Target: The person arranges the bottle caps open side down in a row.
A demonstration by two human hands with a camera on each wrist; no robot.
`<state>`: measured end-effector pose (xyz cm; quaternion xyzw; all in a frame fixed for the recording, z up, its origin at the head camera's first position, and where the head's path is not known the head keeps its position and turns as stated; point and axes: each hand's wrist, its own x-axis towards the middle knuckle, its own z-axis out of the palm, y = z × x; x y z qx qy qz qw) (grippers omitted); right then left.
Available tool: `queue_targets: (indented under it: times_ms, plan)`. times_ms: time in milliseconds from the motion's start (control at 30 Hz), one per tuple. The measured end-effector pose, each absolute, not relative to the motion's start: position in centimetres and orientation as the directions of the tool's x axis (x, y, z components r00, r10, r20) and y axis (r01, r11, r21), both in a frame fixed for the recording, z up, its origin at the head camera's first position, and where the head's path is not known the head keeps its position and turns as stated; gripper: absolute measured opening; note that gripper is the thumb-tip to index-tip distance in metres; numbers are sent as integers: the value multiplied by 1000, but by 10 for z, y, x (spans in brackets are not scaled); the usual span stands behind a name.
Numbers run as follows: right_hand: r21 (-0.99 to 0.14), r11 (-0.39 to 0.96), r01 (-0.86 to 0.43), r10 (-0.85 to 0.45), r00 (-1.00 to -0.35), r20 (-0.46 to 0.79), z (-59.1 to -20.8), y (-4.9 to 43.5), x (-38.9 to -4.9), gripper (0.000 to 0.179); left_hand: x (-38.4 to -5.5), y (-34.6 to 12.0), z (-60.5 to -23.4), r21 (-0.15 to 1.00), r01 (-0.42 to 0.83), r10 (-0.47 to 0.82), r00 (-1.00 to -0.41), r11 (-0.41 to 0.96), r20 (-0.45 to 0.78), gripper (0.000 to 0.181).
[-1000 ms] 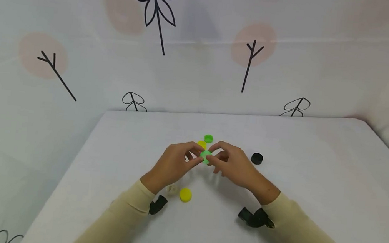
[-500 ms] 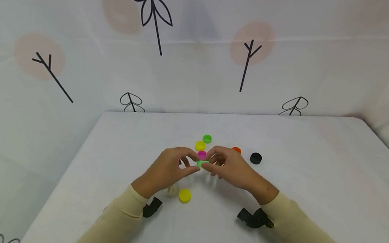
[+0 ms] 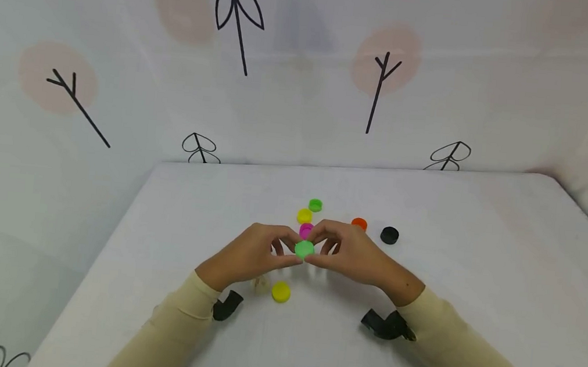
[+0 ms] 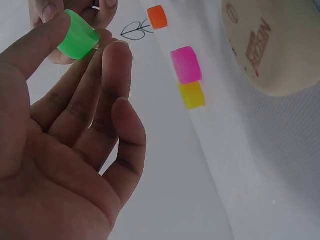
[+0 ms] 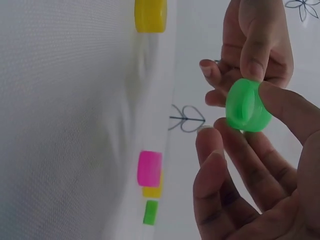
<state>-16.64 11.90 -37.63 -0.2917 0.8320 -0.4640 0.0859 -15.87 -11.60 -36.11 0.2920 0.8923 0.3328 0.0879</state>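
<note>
A bright green bottle cap (image 3: 304, 250) is raised between my two hands, its flat top facing the head camera. My left hand (image 3: 251, 254) pinches its left side with thumb and fingertips. On the other side my right hand (image 3: 353, 254) holds it the same way. In the right wrist view the hollow underside of the green cap (image 5: 245, 105) shows, with the thumb on its edge. Just beyond the fingers lies a magenta cap (image 3: 306, 230), partly covered by them. A yellow cap (image 3: 281, 292) and a cream lid (image 3: 260, 284) lie nearer, by the left wrist.
Farther back on the white table (image 3: 475, 269) are another yellow cap (image 3: 304, 216) and a second green cap (image 3: 315, 205). An orange cap (image 3: 359, 223) and a black cap (image 3: 390, 235) lie to the right. Brand lettering shows on the cream lid (image 4: 280, 45) in the left wrist view.
Both hands have come slightly nearer with the green cap, uncovering the magenta and orange caps. The green cap tipped edge-on, then turned its flat top back toward the head camera.
</note>
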Motion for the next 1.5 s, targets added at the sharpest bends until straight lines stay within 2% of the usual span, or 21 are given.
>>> queue_targets:
  times_ms: [367,700,1100,1500]
  plan:
    - [-822,430,-373,-640,-768,14,-382,119,-169,21,-160,-116,-362,633,411,595,-798,656,-98,24]
    - [-827,419,-375,-720,-692,-51,-389,119,-167,19,-156,-111,-367,610,368,604,-761,702,-236,21]
    - [-805,450,-388,-756,-645,-111,-394,117,-166,14,-154,-108,-371,586,428,652,-719,688,-241,16]
    - [-778,482,-402,-744,-657,-121,-394,113,-164,16,-153,-107,-372,575,452,660,-719,682,-216,16]
